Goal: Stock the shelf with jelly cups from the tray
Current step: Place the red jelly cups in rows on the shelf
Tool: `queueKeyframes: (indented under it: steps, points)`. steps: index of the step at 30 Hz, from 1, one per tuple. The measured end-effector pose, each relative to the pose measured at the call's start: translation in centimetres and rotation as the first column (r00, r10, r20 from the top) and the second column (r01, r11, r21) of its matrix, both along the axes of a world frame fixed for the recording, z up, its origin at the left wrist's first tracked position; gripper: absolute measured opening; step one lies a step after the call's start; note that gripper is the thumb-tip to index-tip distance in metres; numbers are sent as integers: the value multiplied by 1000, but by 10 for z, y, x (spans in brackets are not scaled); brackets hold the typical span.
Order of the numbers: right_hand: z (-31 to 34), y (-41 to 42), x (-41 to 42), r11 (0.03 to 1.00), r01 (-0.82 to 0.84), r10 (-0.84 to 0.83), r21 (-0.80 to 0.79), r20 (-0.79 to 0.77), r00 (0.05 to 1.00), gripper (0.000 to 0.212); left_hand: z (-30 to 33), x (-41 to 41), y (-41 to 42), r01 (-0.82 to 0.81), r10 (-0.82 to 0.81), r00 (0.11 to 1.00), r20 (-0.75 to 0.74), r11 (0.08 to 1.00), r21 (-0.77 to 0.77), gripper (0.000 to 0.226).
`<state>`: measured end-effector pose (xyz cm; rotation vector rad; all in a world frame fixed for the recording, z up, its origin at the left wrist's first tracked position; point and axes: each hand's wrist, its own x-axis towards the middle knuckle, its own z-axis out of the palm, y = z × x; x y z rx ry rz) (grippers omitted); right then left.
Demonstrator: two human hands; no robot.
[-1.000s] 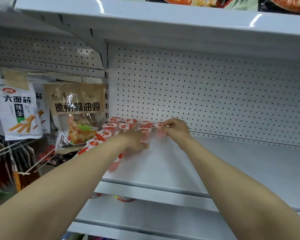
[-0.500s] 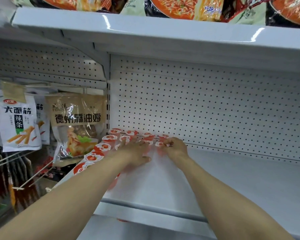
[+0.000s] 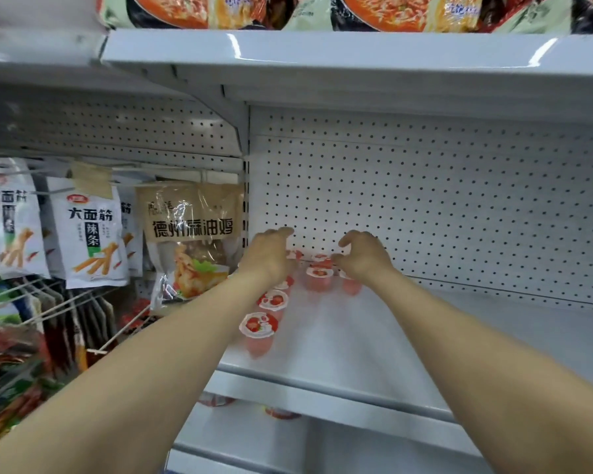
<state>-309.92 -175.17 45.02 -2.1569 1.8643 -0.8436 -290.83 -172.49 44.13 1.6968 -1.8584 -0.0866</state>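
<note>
Several pink jelly cups with strawberry lids (image 3: 258, 331) stand in rows at the left end of the white shelf (image 3: 374, 354), running back to the pegboard. My left hand (image 3: 269, 254) hovers above the back cups with its fingers loosely curled and holds nothing. My right hand (image 3: 363, 256) is lifted just above a cup (image 3: 319, 277), fingers curled and empty. Both hands hide some of the rear cups. The tray is not in view.
Snack bags (image 3: 89, 234) and a brown chicken packet (image 3: 192, 241) hang on hooks to the left. Noodle packs (image 3: 356, 12) sit on the shelf above. Two red-lidded cups (image 3: 281, 412) show on the lower shelf.
Both hands have lifted off the cups and drawn slightly apart. The camera has moved closer and tilted upward.
</note>
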Motion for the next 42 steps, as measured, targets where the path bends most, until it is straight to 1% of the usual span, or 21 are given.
queueKeyframes:
  steps: [2, 4, 7, 8, 9, 11, 12, 14, 17, 21, 23, 25, 28, 29, 32, 34, 36, 39, 42]
  points:
    - [15, 8, 21, 998, -62, 59, -30, -98, 993, 48, 10, 22, 9, -72, 70, 996, -63, 997, -28, 70]
    - [29, 18, 45, 990, -127, 116, -58, -167, 979, 53, 16, 46, 20, -148, 144, 986, -80, 988, -42, 66]
    - [43, 33, 84, 973, -220, 202, -74, -195, 960, 55, 22, 87, 41, -273, 272, 962, -31, 960, -66, 44]
    - [47, 38, 98, 966, -247, 228, -76, -199, 953, 56, 24, 102, 49, -293, 293, 956, -14, 952, -84, 46]
    - [50, 43, 113, 959, -272, 253, -77, -199, 947, 57, 26, 118, 58, -307, 308, 951, -2, 947, -99, 52]
    - [55, 56, 143, 947, -314, 295, -71, -199, 935, 58, 29, 148, 76, -330, 331, 944, -7, 939, -99, 63]
    - [56, 62, 159, 942, -330, 311, -65, -202, 929, 59, 28, 162, 86, -338, 338, 941, -17, 936, -97, 64]
    - [55, 74, 188, 934, -352, 332, -61, -218, 918, 59, 25, 188, 104, -357, 355, 934, -34, 929, -99, 62]
    - [48, 97, 241, 910, -414, 392, -38, -250, 885, 56, 20, 233, 142, -426, 426, 905, -9, 903, -61, 60]
    - [30, 130, 310, 856, -515, 510, 49, -244, 825, 50, -1, 299, 185, -472, 472, 881, -7, 881, 1, 67]
    - [15, 145, 339, 837, -539, 545, 94, -239, 804, 48, -19, 326, 204, -475, 475, 880, -9, 880, 20, 62]
    - [-4, 158, 366, 827, -550, 560, 118, -255, 788, 52, -39, 349, 224, -496, 497, 868, -3, 867, 57, 56]
    - [-51, 173, 404, 810, -565, 586, 160, -245, 772, 53, -81, 383, 248, -529, 533, 846, -2, 839, 126, 69]
    - [-69, 179, 414, 796, -574, 605, 193, -233, 761, 53, -99, 395, 254, -532, 539, 843, 3, 832, 159, 70]
    - [-127, 191, 443, 742, -587, 659, 325, -190, 728, 54, -153, 420, 273, -543, 568, 823, -2, 788, 288, 60]
    - [-167, 197, 458, 704, -576, 680, 416, -159, 716, 54, -189, 433, 283, -531, 574, 819, -22, 771, 353, 60]
    - [-211, 201, 471, 669, -553, 691, 497, -140, 709, 49, -229, 444, 291, -529, 604, 796, -51, 733, 428, 61]
    - [-278, 203, 484, 614, -539, 718, 576, -124, 685, 37, -288, 453, 302, -520, 654, 751, -91, 671, 529, 59]
    - [-345, 199, 487, 518, -474, 711, 712, -49, 702, 39, -339, 453, 313, -504, 693, 714, -100, 607, 614, 55]
